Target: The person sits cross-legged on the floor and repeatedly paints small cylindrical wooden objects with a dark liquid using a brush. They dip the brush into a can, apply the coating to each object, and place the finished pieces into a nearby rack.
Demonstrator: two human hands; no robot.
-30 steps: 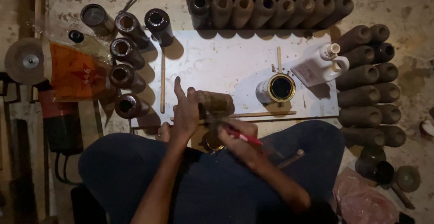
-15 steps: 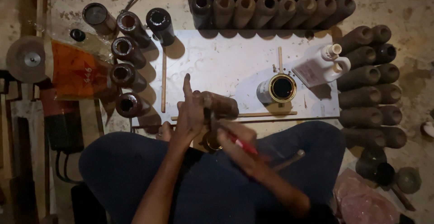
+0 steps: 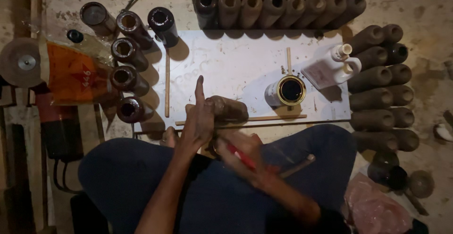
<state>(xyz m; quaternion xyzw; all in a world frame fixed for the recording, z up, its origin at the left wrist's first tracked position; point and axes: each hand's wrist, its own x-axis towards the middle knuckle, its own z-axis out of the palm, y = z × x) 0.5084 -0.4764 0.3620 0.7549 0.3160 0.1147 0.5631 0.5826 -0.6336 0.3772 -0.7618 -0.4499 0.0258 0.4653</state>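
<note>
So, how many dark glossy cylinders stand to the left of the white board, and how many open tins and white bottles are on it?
Dark glossy cylinders: 6
Open tins: 1
White bottles: 1
Total: 8

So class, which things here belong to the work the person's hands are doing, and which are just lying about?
In use:
- brown cylinder, held by the left hand
- red-handled tool, in the right hand
- open tin of dark liquid, close by

Lying about:
- white plastic bottle
- orange bag
- grinding disc
- loose wooden stick
</note>
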